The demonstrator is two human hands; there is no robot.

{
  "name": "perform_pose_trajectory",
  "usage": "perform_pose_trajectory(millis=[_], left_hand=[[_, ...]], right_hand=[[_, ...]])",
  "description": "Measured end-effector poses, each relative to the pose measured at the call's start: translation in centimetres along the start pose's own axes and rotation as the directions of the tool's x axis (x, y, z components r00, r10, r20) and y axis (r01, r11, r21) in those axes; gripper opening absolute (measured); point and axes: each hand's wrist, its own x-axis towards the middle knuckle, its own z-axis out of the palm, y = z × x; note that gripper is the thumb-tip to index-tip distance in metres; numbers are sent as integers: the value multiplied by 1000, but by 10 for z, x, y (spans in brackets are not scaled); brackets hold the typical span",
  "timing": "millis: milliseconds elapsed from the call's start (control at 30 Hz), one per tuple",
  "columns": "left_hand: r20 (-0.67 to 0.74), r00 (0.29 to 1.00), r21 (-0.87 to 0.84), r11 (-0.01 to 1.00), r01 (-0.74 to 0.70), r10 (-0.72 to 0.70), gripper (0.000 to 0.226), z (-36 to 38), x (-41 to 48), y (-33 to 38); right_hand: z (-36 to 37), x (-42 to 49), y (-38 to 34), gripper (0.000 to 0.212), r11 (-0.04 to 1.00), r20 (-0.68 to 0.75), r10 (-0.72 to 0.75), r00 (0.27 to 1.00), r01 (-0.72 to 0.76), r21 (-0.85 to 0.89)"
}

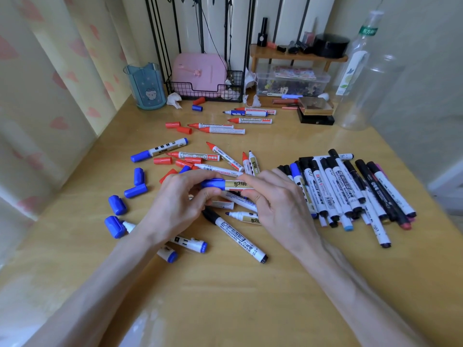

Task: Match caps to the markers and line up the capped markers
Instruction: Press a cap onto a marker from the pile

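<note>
Loose blue caps (136, 190) dot the left of the counter (225, 296), with uncapped red markers (193, 156) printed "WHITEBOARD" and loose red caps (162, 160) beyond them awaiting matches. At centre, the left hand (175, 204) curls its fingers round a blue cap (213, 183) apparently pushed onto a gold-banded marker (236, 185), whose barrel the right hand (278, 204) pinches. A black-capped marker (238, 237) below reads "WHITEBOARD MARKER". At right lies the row of capped markers (350, 191); the job looks roughly half done.
</note>
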Motion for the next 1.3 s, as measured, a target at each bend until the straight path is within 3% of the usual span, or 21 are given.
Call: perform_pose_trajectory(millis=[200, 367, 467, 633, 900, 1300], left_hand=[[89, 996, -32, 999, -23, 26, 8, -5, 1, 2], [28, 999, -166, 986, 27, -23, 32, 2, 4, 6], [-29, 997, -191, 980, 62, -69, 46, 1, 4, 3], [-14, 998, -157, 986, 60, -63, 39, 1, 2, 0], [-13, 998, -102, 993, 67, -69, 31, -3, 2, -3], [-54, 994, -99, 991, 92, -97, 27, -9, 2, -6]], right_hand=[[-5, 0, 2, 25, 1000, 101, 21, 995, -22, 6], [-7, 3, -3, 28, 996, 92, 67, 994, -61, -71], [-11, 2, 1, 20, 976, 32, 205, 978, -202, -85], [-26, 6, 21, 20, 824, -34, 496, 868, -482, -298], [-21, 5, 28, 30, 758, -92, 469, 878, -454, -469], [-15, 2, 36, 28, 781, -129, 394, 910, -406, -475]])
